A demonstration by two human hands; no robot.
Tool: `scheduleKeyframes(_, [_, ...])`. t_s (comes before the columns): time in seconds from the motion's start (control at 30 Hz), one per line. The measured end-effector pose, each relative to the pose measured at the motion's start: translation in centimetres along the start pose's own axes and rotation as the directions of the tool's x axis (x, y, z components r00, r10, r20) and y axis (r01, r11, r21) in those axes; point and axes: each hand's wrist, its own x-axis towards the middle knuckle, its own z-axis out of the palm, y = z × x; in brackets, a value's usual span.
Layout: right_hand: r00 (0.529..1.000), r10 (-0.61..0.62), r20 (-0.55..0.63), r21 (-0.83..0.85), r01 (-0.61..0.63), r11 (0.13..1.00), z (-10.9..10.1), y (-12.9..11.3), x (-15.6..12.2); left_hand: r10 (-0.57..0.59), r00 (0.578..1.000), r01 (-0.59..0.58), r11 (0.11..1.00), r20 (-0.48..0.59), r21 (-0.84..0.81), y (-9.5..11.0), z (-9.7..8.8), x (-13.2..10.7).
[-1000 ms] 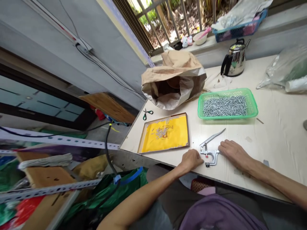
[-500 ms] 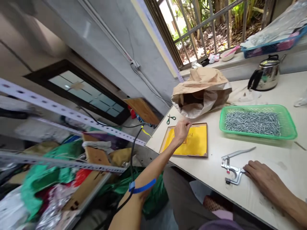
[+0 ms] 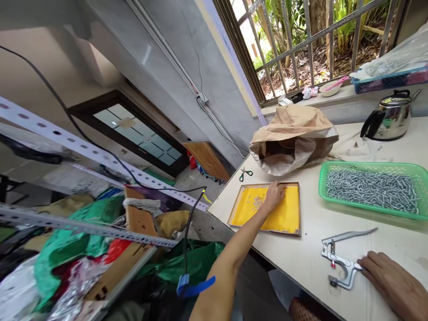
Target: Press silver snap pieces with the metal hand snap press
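Note:
My left hand (image 3: 274, 196) is over the shallow tray (image 3: 299, 209), its fingers drawn together near the far edge. Whatever they hold, if anything, is hidden. Small pale pieces (image 3: 258, 203) lie heaped on the tray's yellow lining (image 3: 284, 218), left of that hand. On the table at the right, my right hand (image 3: 391, 276) is closed over the lower handle of the metal snap pliers (image 3: 347, 269), covering most of it. The upper handle stands apart, so the jaws are spread.
A green basket (image 3: 323, 185) full of small metal pins stands beyond the pliers. An open brown paper bag (image 3: 301, 120) and green-handled snips (image 3: 245, 174) are behind the tray. A steel kettle (image 3: 394, 116) is at the back right. Left of the table is a metal-framed rack (image 3: 100, 156).
My left hand has gone from above the tray's left half to its far right part, uncovering the small pale pieces. My right hand stays at the pliers. The view has shifted.

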Motion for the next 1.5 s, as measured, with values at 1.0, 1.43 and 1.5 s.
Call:
scheduleKeyframes(1.0, [0.969,0.079,0.234,-0.081,-0.061,0.995,-2.2,-2.5,2.1,0.435,0.797,-0.512,0.854,0.419,0.088,9.5,0.0,-15.0])
scheduleKeyframes(1.43, [0.982,0.108,0.156,-0.117,-0.090,0.989,-1.1,-2.7,1.6,-0.002,0.854,0.362,0.721,0.521,-0.591,10.0,1.7,-14.7])
scheduleKeyframes(1.5, [0.979,0.094,0.184,-0.133,-0.070,0.989,-1.4,-2.8,1.8,-0.058,0.788,0.548,0.521,0.613,-0.655,10.6,2.1,-15.1])
